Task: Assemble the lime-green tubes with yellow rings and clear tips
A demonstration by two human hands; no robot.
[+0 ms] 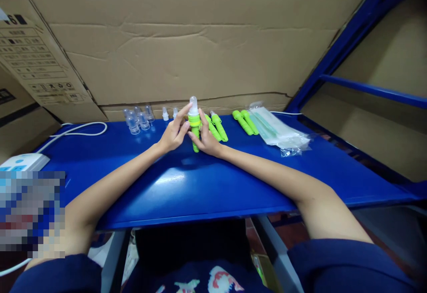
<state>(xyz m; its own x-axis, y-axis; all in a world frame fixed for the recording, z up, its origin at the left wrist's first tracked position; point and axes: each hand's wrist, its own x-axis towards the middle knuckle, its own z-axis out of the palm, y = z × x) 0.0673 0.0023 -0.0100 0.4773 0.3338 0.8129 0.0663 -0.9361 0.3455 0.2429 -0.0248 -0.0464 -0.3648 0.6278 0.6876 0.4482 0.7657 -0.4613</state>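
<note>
Both hands hold a lime-green, torch-shaped light [195,135] upright over the table. It has a clear domed cap on top and a yellow band below the cap. My left hand [174,132] grips it from the left, fingers at the cap and thumb near the band. From the right, my right hand [210,141] closes around the green body. Just behind my right hand lie green light bodies [219,127], partly covered by it. Two small whitish caps [165,114] stand behind my left hand.
Several clear domed covers [134,124] stand at back left. Two green bodies [243,122] lie right of centre beside a plastic-wrapped packet [278,128]. A white power strip [25,163] with a cable sits at left. Cardboard [200,62] walls the back; a blue frame [343,44] rises right.
</note>
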